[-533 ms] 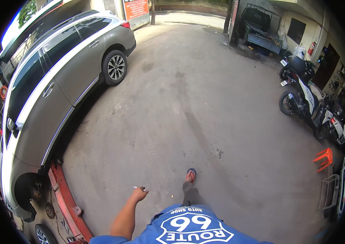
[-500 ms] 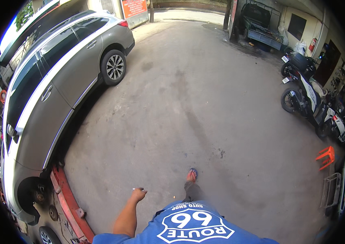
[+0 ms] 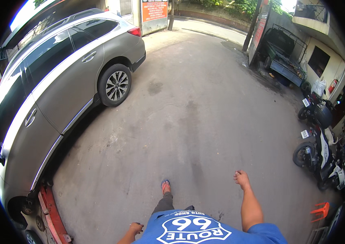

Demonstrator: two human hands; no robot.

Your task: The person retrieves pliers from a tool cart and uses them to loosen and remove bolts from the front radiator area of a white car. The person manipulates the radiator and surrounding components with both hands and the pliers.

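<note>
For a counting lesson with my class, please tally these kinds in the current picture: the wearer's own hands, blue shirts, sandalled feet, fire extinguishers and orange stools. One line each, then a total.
Left hand and right hand: 2
Blue shirt: 1
Sandalled foot: 1
Fire extinguisher: 1
Orange stool: 1
Total: 6

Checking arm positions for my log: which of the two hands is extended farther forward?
The right hand, out ahead over the grey pavement; the left hand sits back beside the blue shirt, low in the picture.
</note>
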